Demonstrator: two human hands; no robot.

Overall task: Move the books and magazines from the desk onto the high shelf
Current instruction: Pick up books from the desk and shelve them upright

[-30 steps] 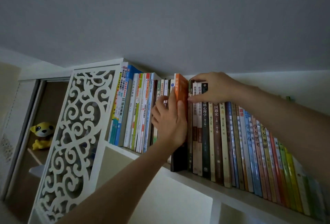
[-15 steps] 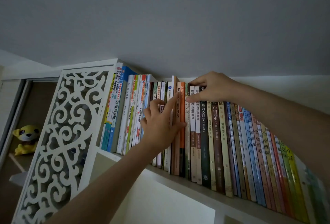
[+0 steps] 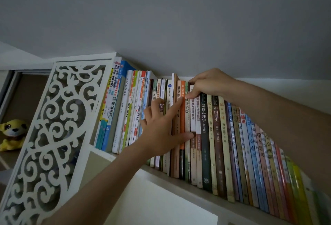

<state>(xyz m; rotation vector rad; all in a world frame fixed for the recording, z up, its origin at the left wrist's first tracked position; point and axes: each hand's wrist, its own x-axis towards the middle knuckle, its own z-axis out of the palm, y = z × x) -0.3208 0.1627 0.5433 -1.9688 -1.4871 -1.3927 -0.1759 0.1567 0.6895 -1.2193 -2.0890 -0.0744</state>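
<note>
From my remote seat: the high shelf (image 3: 179, 182) is packed spine to spine, books (image 3: 216, 135) standing from the white fretwork side panel (image 3: 46, 126) to the right edge with no visible slot between them. My left hand (image 3: 161, 131) lies spread across the middle spines; my right hand (image 3: 209, 84) curls over the book tops, filling the narrow band under the ceiling (image 3: 161, 18). Open room lies in front of the spines and below the shelf edge.
</note>
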